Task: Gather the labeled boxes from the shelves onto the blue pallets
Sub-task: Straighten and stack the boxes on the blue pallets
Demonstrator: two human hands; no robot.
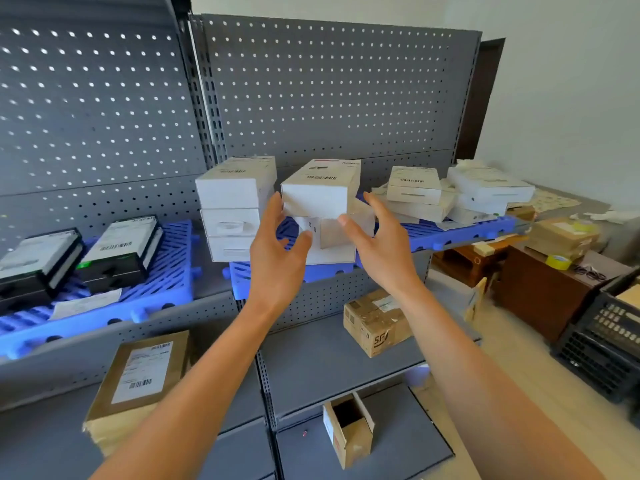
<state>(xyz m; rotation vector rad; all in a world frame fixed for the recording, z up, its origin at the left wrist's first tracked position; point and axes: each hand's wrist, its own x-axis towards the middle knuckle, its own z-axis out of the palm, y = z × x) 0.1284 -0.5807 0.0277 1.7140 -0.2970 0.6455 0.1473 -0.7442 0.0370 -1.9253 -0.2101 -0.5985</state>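
Note:
A white labeled box [317, 194] sits on top of a larger white box [332, 242] on the middle blue pallet [450, 233]. My left hand [277, 244] is at the stack's left side, fingertips by the top box's left edge and thumb in front of the lower box. My right hand [377, 237] is spread at the stack's right side, thumb near the top box's lower right corner. Neither hand closes round a box. A stack of three white boxes [233, 209] stands just to the left. Two black boxes [117, 251] lie on the left blue pallet [166, 275].
More white boxes [485, 192] are piled on the pallet's right end. On lower grey shelves lie a labeled brown parcel [138, 379], a taped carton [377, 323] and a small open carton [346, 431]. A brown cabinet [540, 292] and black crate [602, 344] stand at right.

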